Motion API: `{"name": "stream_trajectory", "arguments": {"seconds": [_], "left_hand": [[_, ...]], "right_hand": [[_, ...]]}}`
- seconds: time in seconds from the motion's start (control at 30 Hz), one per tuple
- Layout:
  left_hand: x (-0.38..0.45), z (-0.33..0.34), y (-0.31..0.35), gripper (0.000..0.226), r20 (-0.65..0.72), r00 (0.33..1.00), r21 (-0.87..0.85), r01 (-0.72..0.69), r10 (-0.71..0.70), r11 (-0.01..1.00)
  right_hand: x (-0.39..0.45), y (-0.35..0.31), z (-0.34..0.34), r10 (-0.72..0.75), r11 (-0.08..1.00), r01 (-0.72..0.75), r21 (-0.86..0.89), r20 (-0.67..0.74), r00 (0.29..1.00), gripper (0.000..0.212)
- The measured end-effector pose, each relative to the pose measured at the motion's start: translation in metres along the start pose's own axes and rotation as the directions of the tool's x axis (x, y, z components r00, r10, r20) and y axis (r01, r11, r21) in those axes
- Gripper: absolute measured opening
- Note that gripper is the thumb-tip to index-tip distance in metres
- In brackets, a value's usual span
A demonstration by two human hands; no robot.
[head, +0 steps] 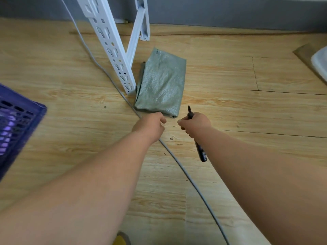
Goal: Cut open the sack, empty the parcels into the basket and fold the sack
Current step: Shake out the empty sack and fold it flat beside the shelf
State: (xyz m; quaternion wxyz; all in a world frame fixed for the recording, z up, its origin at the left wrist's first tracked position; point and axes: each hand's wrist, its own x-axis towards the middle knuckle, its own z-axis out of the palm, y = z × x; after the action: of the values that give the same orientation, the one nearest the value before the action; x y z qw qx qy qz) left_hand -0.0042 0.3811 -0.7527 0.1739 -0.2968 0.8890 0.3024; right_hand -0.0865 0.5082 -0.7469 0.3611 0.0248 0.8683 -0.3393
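A grey-green woven sack (161, 82) lies folded into a flat rectangle on the wooden floor, beside a white shelf post. My left hand (150, 126) hovers just in front of the sack's near edge, fingers loosely curled and holding nothing. My right hand (194, 123) grips a dark utility knife (200, 151); its tip sticks up above the fist and its handle runs back under my wrist. A purple plastic basket (17, 124) sits at the left edge, blurred, its contents hard to make out.
White slotted metal shelf posts (113, 50) stand behind and left of the sack. A grey cable (180, 165) runs diagonally across the floor under my left hand. A white container (320, 62) sits at the right edge. A grey wall base runs along the back.
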Motion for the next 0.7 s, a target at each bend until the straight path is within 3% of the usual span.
{"name": "stream_trajectory", "arguments": {"seconds": [0.03, 0.13, 0.2, 0.27, 0.33, 0.4, 0.5, 0.63, 0.7], "left_hand": [[-0.001, -0.002, 0.002, 0.008, -0.016, 0.999, -0.089, 0.051, -0.052, 0.995], [-0.004, -0.005, 0.014, 0.020, -0.025, 0.995, -0.122, 0.090, -0.094, 0.988], [-0.006, -0.005, 0.024, 0.042, -0.048, 0.994, -0.145, 0.094, -0.102, 0.985], [-0.007, -0.001, 0.029, 0.048, -0.029, 0.992, -0.257, 0.108, -0.120, 0.960], [-0.014, 0.001, 0.032, 0.042, 0.104, 0.981, -0.449, 0.193, -0.164, 0.872], [-0.031, -0.004, 0.039, 0.046, 0.331, 0.920, -0.598, 0.376, -0.209, 0.708], [-0.067, -0.013, 0.055, 0.058, 0.536, 0.820, -0.558, 0.524, -0.204, 0.643], [-0.125, -0.027, 0.091, 0.051, 0.472, 0.859, -0.730, 0.507, -0.198, 0.459], [-0.151, -0.043, 0.110, 0.037, 0.401, 0.897, -0.781, 0.441, -0.186, 0.442]], "right_hand": [[0.003, -0.002, 0.000, 0.033, 0.996, -0.034, 0.088, 0.015, 0.999, 0.023], [0.011, -0.012, 0.002, 0.096, 0.942, -0.115, 0.314, 0.078, 0.992, 0.023], [0.014, -0.022, 0.004, 0.090, 0.927, -0.124, 0.353, 0.112, 0.990, 0.027], [0.012, -0.030, 0.007, 0.086, 0.925, -0.132, 0.357, 0.143, 0.986, 0.029], [0.008, -0.033, 0.007, 0.081, 0.896, -0.153, 0.417, 0.186, 0.979, 0.028], [-0.004, -0.035, 0.001, 0.076, 0.867, -0.180, 0.465, 0.233, 0.970, 0.026], [-0.032, -0.036, -0.020, 0.097, 0.860, -0.209, 0.466, 0.254, 0.962, 0.031], [-0.081, -0.048, -0.056, 0.172, 0.853, -0.254, 0.456, 0.214, 0.962, 0.032], [-0.110, -0.058, -0.075, 0.186, 0.837, -0.273, 0.475, 0.223, 0.957, 0.028]]}}
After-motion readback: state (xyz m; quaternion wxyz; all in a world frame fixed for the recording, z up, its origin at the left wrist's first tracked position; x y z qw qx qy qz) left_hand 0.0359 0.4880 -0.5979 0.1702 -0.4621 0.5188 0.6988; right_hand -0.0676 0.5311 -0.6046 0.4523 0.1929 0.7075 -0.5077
